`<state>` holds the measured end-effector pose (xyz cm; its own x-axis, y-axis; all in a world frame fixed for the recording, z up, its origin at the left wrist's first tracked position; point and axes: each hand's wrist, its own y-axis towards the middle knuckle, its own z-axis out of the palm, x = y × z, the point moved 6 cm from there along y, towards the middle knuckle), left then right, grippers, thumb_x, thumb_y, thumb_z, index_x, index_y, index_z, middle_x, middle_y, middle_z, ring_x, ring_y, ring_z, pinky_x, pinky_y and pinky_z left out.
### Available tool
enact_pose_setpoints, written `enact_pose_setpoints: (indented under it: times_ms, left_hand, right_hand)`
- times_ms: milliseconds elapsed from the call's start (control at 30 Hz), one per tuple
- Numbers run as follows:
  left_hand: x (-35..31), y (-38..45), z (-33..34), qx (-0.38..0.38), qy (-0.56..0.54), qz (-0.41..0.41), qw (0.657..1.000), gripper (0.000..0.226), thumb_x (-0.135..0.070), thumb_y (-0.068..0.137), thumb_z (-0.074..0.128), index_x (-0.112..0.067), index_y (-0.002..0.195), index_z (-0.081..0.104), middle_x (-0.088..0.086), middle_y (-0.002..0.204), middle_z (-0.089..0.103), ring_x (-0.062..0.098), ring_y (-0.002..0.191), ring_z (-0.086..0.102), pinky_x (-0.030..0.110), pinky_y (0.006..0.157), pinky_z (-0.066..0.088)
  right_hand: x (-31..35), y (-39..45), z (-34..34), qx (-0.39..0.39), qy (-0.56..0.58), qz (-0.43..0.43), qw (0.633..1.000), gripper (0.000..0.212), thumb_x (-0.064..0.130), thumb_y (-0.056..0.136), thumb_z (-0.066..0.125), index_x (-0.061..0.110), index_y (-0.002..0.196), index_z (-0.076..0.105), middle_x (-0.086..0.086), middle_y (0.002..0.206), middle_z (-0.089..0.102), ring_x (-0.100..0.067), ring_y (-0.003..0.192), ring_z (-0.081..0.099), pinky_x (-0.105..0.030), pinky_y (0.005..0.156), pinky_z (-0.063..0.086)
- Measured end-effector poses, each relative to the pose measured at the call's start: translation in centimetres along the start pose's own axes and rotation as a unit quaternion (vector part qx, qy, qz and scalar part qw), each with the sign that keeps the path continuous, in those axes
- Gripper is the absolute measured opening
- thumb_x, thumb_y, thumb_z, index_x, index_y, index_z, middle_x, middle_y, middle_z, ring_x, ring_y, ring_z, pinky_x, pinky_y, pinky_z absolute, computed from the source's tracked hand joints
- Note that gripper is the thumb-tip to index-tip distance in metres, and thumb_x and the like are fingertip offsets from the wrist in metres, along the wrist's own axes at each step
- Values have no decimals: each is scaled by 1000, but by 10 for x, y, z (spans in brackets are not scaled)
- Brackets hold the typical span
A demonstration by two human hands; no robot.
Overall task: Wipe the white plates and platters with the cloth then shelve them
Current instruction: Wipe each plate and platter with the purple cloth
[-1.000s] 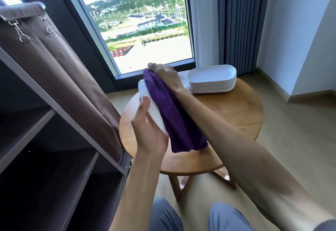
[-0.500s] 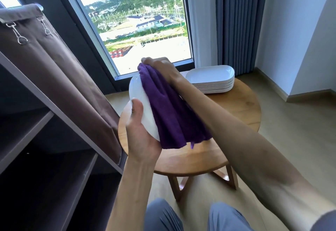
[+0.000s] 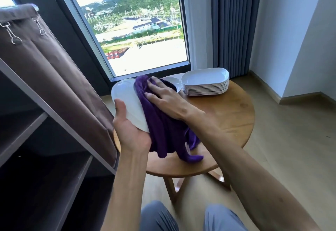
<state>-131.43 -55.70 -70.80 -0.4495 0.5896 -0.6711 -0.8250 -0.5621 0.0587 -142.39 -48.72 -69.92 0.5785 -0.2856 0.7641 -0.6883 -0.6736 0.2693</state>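
Far left, a dark shelf unit (image 3: 45, 140) with a brown fabric cover (image 3: 54, 78) hanging off it on metal clips; its front edge sits just beside your plate. Your left hand (image 3: 130, 132) grips the near end of the white plate (image 3: 127, 101), thumb curled over the rim, the other fingers hidden behind it. The plate is held up above the desk (image 3: 227, 121), tilted on edge, long axis running from your palm away toward the window (image 3: 134, 31). The purple cloth (image 3: 163, 130) drapes over the plate's right side and hangs down; how much plate lies under it you can't tell. Your right hand (image 3: 163, 98) presses flat on the cloth, fingers straight and spread. Behind it, another white dish (image 3: 175, 83) is mostly blocked. Right of that, a stack of white platters (image 3: 205, 81) sits on the round wooden desk, long axis left-right. Grey curtain (image 3: 234, 25) behind.
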Motion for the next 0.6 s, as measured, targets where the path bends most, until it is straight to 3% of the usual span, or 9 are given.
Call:
enact_pose_setpoints:
  times_ms: [67, 133, 233, 333, 467, 600]
  left_hand:
    - [-2, 3, 0, 5, -12, 6, 1000, 50, -45, 104, 45, -10, 117, 77, 13, 122, 74, 27, 110, 72, 38, 86, 61]
    - [-4, 5, -2, 10, -17, 7, 1000, 51, -45, 105, 43, -9, 118, 77, 13, 119, 74, 27, 109, 72, 39, 91, 60]
    - [-5, 4, -3, 42, -8, 0, 999, 56, -45, 104, 44, -6, 141, 58, 16, 134, 66, 31, 122, 65, 44, 105, 53]
    - [-12, 1, 3, 80, 2, 18, 997, 59, -43, 103, 42, -2, 144, 55, 20, 142, 60, 35, 129, 59, 47, 109, 49]
    - [-22, -1, 15, 96, 36, 34, 994, 54, -40, 106, 35, -6, 132, 67, 17, 130, 67, 33, 120, 65, 46, 102, 54]
    - [-16, -1, 15, 57, 70, 3, 996, 67, -45, 98, 47, -3, 150, 44, 26, 144, 54, 38, 123, 59, 49, 102, 53]
  right_hand:
    - [8, -10, -3, -56, -14, -52, 997, 46, 38, 103, 52, 19, 145, 55, -1, 160, 39, -18, 145, 34, -8, 94, 10]
    - [20, -20, -5, -121, -2, -115, 986, 25, 21, 98, 63, 10, 119, 71, -6, 130, 61, -24, 123, 52, -7, 94, 23]
    - [27, -18, -11, -167, 10, -123, 978, 9, 15, 92, 68, 11, 100, 70, -4, 99, 59, -26, 100, 53, -24, 88, 37]
    - [24, 4, -24, -222, -7, -56, 973, 17, 17, 94, 66, 8, 107, 66, -10, 99, 63, -34, 100, 56, -47, 90, 44]
    - [12, 17, -31, -242, 17, 47, 969, 25, 33, 104, 51, 8, 108, 56, -9, 96, 65, -36, 95, 58, -43, 81, 46]
    - [8, -6, -18, -241, -7, 11, 970, 18, 29, 98, 57, 13, 97, 64, 0, 81, 63, -24, 78, 57, -36, 70, 43]
